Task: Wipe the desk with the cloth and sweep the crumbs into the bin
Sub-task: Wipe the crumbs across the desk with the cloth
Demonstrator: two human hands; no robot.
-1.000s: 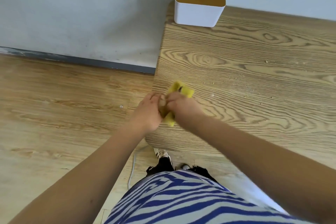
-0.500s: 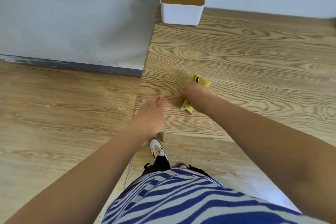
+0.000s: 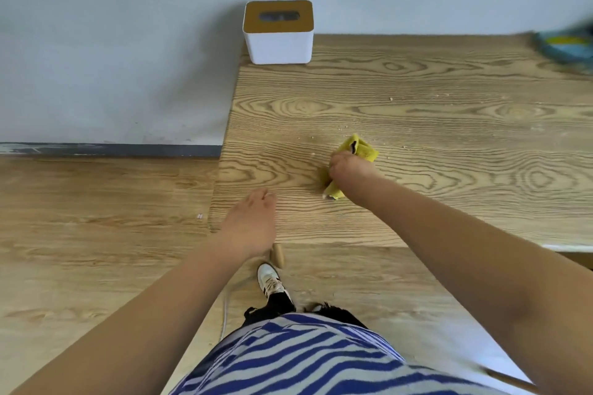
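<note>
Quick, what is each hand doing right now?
Left hand: open, fingers straight, holding nothing.
Right hand: grips the yellow cloth on the desk.

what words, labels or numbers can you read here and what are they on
None can be read.
The white box shows no print.
The yellow cloth has a small dark tag, too small to read.
The blue thing at the desk's far right is too blurred to read.
</note>
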